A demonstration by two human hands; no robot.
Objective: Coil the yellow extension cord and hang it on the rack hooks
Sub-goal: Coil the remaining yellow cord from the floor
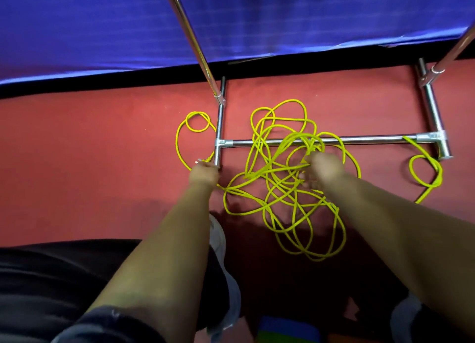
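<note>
The yellow extension cord (pixel 280 204) lies in a loose tangle on the red floor, draped over the low crossbar of the metal rack (pixel 359 139). One loop curls left of the rack's left foot, another at the far right foot. My left hand (pixel 203 174) grips a cord end by the left foot, where a small metal tip shows. My right hand (pixel 322 168) is down in the middle of the tangle, fingers curled round several strands near the crossbar. The rack's hooks are out of view.
Two slanted rack uprights (pixel 191 38) rise from the base toward the camera. A blue sheet (pixel 102 26) hangs along the wall behind. My shoes (pixel 223 260) stand close to the cord's near loops. A blue and green object (pixel 288 331) sits at the bottom edge.
</note>
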